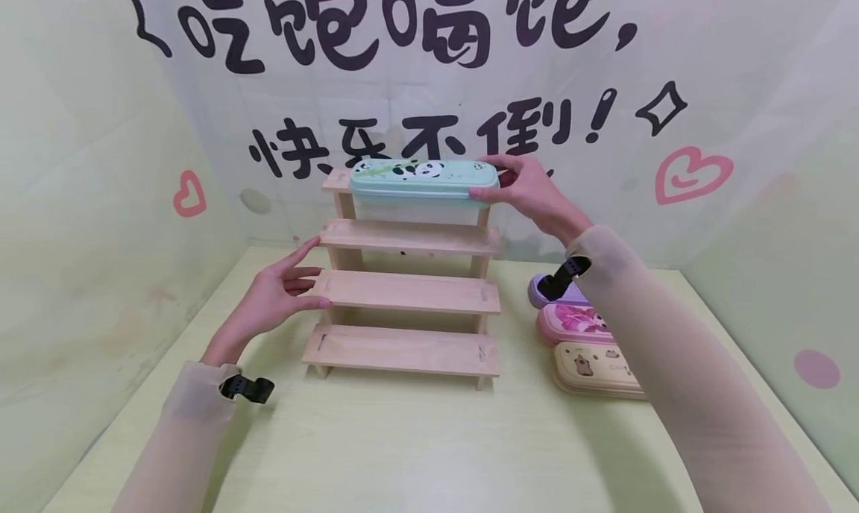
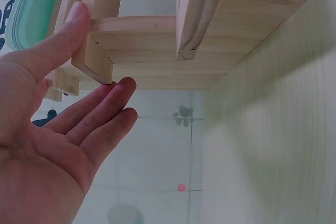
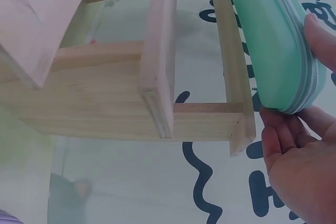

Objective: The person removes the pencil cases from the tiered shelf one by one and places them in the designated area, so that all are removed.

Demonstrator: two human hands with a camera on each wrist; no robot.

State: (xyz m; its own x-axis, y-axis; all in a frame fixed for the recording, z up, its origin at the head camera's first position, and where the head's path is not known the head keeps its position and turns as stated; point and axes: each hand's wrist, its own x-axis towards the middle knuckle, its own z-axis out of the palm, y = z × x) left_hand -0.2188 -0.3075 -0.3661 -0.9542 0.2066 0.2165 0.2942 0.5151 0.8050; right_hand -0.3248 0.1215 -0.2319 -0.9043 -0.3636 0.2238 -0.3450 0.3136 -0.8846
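Observation:
A mint-green zippered pencil case (image 1: 424, 179) with a panda picture lies lengthwise at the top tier of a stepped wooden rack (image 1: 406, 289). My right hand (image 1: 533, 192) holds its right end, thumb on the near side and fingers around the end. In the right wrist view, the case's zipper (image 3: 296, 30) runs between the thumb and the fingers. At the rack's left side, my left hand (image 1: 271, 297) spreads its thumb and index finger against the ends of two middle boards. The left wrist view shows the thumb straight along a board end (image 2: 94, 59), with the other fingers loosely extended beside it.
Right of the rack, a purple case (image 1: 537, 293), a pink case (image 1: 560, 325) and a beige case (image 1: 597, 367) lie in a row on the pale table (image 1: 416, 446), partly covered by the right sleeve (image 1: 664, 349). A printed backdrop (image 1: 604, 73) stands close behind the rack.

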